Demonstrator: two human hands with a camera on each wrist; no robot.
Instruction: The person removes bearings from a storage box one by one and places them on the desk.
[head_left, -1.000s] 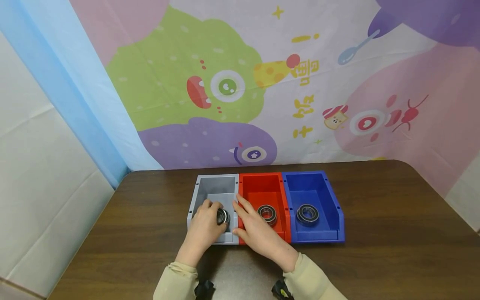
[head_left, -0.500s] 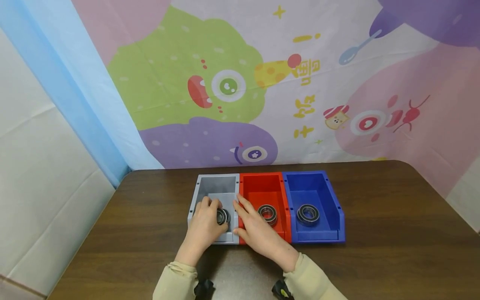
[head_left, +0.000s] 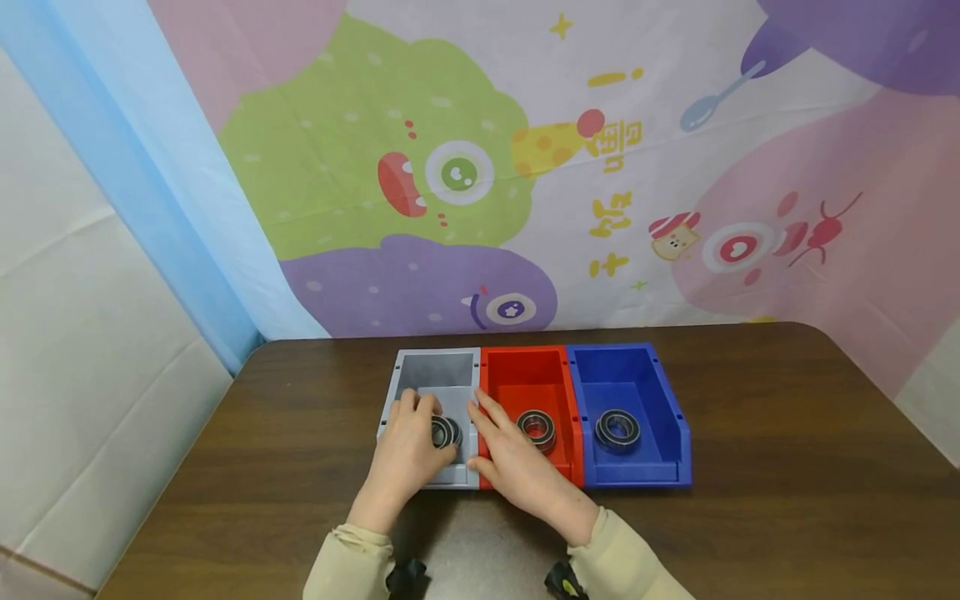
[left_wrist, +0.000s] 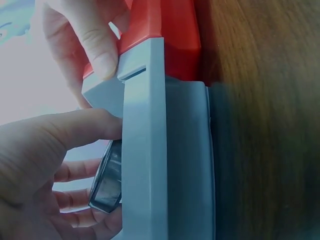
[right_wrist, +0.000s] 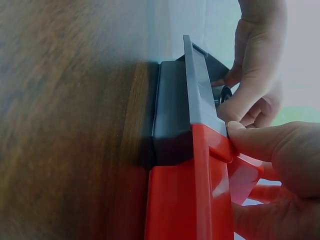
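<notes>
At lower centre, the left hand (head_left: 408, 450) grips a bearing (head_left: 453, 432), curled round it, inside the grey bin (head_left: 441, 367); the straight-fingered right hand (head_left: 521, 467) touches the bin's wall.

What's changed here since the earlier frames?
The left hand edged slightly left in the gray bin, showing a little more of the bearing it holds. Nothing was grasped or released. The right hand and the bearings in the red bin and blue bin stayed put.
</notes>
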